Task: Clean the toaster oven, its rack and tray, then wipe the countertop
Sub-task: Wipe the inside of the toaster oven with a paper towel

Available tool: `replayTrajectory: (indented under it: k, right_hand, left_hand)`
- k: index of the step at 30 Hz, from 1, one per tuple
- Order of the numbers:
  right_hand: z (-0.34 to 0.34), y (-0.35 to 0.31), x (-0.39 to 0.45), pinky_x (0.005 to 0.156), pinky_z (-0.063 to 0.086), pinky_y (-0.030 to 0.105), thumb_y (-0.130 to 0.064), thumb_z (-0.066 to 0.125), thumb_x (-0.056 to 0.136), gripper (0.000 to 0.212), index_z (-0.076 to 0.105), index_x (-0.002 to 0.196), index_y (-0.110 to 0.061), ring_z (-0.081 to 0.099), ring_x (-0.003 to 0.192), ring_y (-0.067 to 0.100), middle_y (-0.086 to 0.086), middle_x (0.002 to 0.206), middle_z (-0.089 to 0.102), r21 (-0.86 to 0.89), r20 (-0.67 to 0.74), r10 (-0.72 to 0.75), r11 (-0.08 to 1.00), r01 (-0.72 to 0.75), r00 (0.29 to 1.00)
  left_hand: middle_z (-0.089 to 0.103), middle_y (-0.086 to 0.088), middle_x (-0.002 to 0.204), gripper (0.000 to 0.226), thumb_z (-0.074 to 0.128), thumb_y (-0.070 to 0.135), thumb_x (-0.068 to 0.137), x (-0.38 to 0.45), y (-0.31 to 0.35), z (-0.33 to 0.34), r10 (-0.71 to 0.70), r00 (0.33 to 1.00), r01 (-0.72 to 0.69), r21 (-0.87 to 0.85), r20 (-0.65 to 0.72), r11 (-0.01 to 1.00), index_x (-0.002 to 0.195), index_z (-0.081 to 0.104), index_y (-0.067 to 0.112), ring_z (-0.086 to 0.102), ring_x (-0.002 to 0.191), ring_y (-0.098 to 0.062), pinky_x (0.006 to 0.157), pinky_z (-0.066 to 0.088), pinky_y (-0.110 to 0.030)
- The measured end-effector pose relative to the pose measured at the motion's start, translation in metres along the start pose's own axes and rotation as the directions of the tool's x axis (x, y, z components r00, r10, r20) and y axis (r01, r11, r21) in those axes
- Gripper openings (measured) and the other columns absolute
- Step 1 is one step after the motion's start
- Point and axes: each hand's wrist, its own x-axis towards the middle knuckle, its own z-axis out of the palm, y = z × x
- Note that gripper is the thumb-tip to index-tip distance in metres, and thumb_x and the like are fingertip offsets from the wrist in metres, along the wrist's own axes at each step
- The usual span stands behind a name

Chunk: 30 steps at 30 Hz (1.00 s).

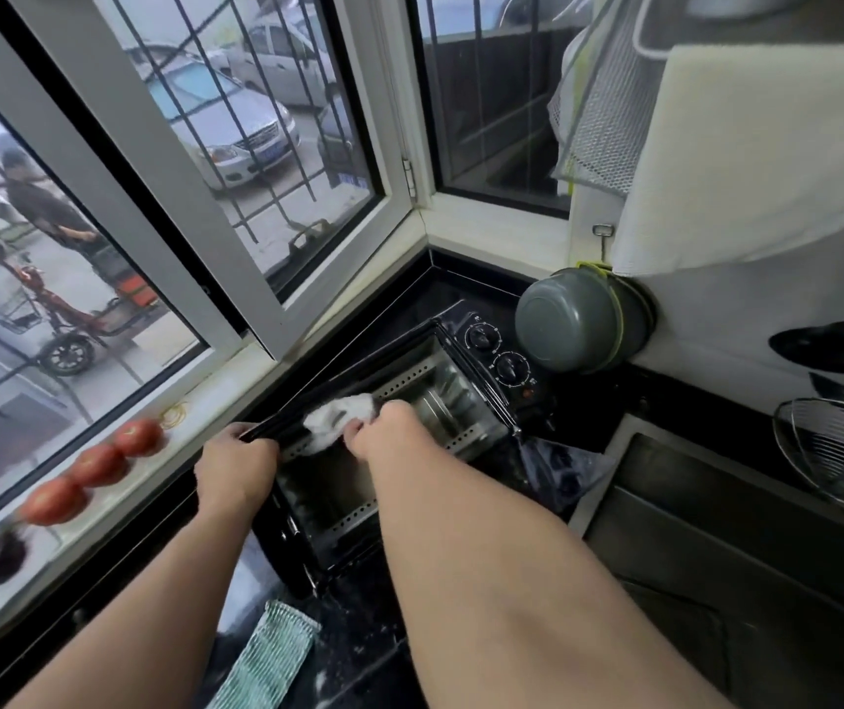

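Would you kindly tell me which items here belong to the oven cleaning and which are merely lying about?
In use: toaster oven; white cloth in right hand; left hand steadying the oven.

Lying about: tomatoes; green striped cloth; grey bowl; wire basket.

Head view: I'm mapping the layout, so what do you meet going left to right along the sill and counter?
Tomatoes → left hand → white cloth → right hand → oven knobs → grey pot → wire basket.

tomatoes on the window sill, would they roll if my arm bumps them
Probably. The three tomatoes look round and smooth, and sit loose in a row on a narrow sill with no visible lip. A nudge could likely send one rolling off. They also look ripe red, so perhaps soft enough to bruise.
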Motion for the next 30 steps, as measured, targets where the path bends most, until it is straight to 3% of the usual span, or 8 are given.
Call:
replayTrajectory:
  k: [4, 8, 11, 16, 19, 23, 26, 30]
  right_hand:
    - [-0.012, -0.029, -0.007, 0.081, 0.053, 0.02, -0.014, 0.039, 0.104, 0.003, 0.041, 0.106, -0.014, 0.064, 0.084, 0.022, 0.005, 0.107, 0.049, 0.768, -0.179, 0.095, 0.636, 0.079, 0.979]
    - [-0.002, -0.028, -0.001, 0.078, 0.055, 0.026, -0.009, 0.041, 0.098, 0.015, 0.052, 0.088, -0.011, 0.061, 0.081, 0.017, 0.002, 0.089, 0.058, 0.59, -0.192, 0.011, 0.8, 0.107, 0.981]
    - [0.003, -0.018, -0.004, 0.046, 0.043, 0.017, -0.015, 0.05, 0.1, 0.02, 0.06, 0.085, -0.009, 0.053, 0.062, 0.015, 0.001, 0.076, 0.058, 0.448, -0.225, -0.003, 0.888, 0.106, 0.974]
    - [0.014, -0.002, -0.011, 0.067, 0.056, 0.024, -0.002, 0.047, 0.098, 0.037, 0.067, 0.123, -0.021, 0.061, 0.071, 0.012, 0.0, 0.106, 0.067, 0.295, -0.265, -0.149, 0.928, 0.227, 0.953]
    - [0.008, -0.018, 0.0, 0.08, 0.061, 0.038, -0.001, 0.054, 0.091, 0.029, 0.072, 0.1, -0.023, 0.069, 0.083, 0.023, 0.001, 0.095, 0.069, 0.32, -0.366, -0.166, 0.902, 0.291, 0.916]
    - [-0.001, -0.044, 0.006, 0.058, 0.051, 0.026, -0.01, 0.059, 0.092, 0.011, 0.066, 0.084, -0.011, 0.064, 0.066, 0.014, 0.004, 0.088, 0.068, 0.468, -0.391, -0.137, 0.822, 0.324, 0.91]
    - [0.008, -0.042, 0.004, 0.07, 0.052, 0.031, -0.025, 0.059, 0.094, 0.015, 0.066, 0.089, -0.012, 0.066, 0.077, 0.018, 0.003, 0.103, 0.071, 0.509, -0.314, -0.116, 0.818, 0.27, 0.942]
    - [0.023, -0.029, 0.0, 0.105, 0.046, 0.041, -0.008, 0.045, 0.097, 0.05, 0.05, 0.141, -0.031, 0.054, 0.123, 0.028, 0.005, 0.144, 0.046, 0.248, -0.299, -0.231, 0.918, 0.31, 0.926]
  left_hand:
    - [0.07, -0.008, 0.084, 0.026, 0.063, 0.011, 0.079, 0.002, -0.002, -0.003, 0.003, 0.998, -0.004, 0.02, 0.057, 1.0, 0.103, 0.07, 0.019, 0.065, 0.084, -0.033, 0.072, 0.05, -0.036]
    - [0.071, -0.008, 0.08, 0.028, 0.062, 0.016, 0.072, 0.002, -0.005, -0.004, 0.012, 0.997, -0.012, 0.002, 0.074, 1.0, 0.098, 0.071, 0.02, 0.065, 0.074, -0.032, 0.069, 0.051, -0.037]
    - [0.072, -0.01, 0.08, 0.027, 0.063, 0.016, 0.073, 0.003, -0.006, -0.004, 0.007, 0.996, -0.005, -0.017, 0.085, 1.0, 0.099, 0.071, 0.021, 0.066, 0.074, -0.032, 0.069, 0.052, -0.038]
    - [0.068, -0.007, 0.074, 0.041, 0.057, 0.027, 0.058, 0.005, -0.01, -0.003, 0.008, 0.997, -0.007, -0.013, 0.082, 1.0, 0.095, 0.071, 0.018, 0.067, 0.084, -0.039, 0.079, 0.056, -0.045]
    - [0.067, -0.006, 0.074, 0.037, 0.058, 0.028, 0.058, 0.006, -0.012, -0.003, 0.023, 0.996, -0.022, -0.006, 0.085, 1.0, 0.092, 0.07, 0.019, 0.069, 0.092, -0.044, 0.079, 0.055, -0.046]
    - [0.066, -0.005, 0.074, 0.035, 0.058, 0.03, 0.061, 0.008, -0.011, -0.003, 0.03, 0.996, -0.031, 0.006, 0.09, 1.0, 0.093, 0.069, 0.02, 0.068, 0.094, -0.046, 0.081, 0.056, -0.05]
    - [0.069, -0.006, 0.075, 0.038, 0.058, 0.03, 0.061, 0.009, -0.009, -0.003, 0.028, 0.995, -0.027, -0.007, 0.091, 1.0, 0.095, 0.07, 0.02, 0.065, 0.079, -0.039, 0.076, 0.054, -0.045]
    - [0.071, -0.009, 0.077, 0.035, 0.059, 0.029, 0.062, 0.007, -0.007, -0.004, 0.022, 0.994, -0.02, -0.02, 0.105, 1.0, 0.095, 0.069, 0.023, 0.063, 0.075, -0.033, 0.072, 0.05, -0.042]
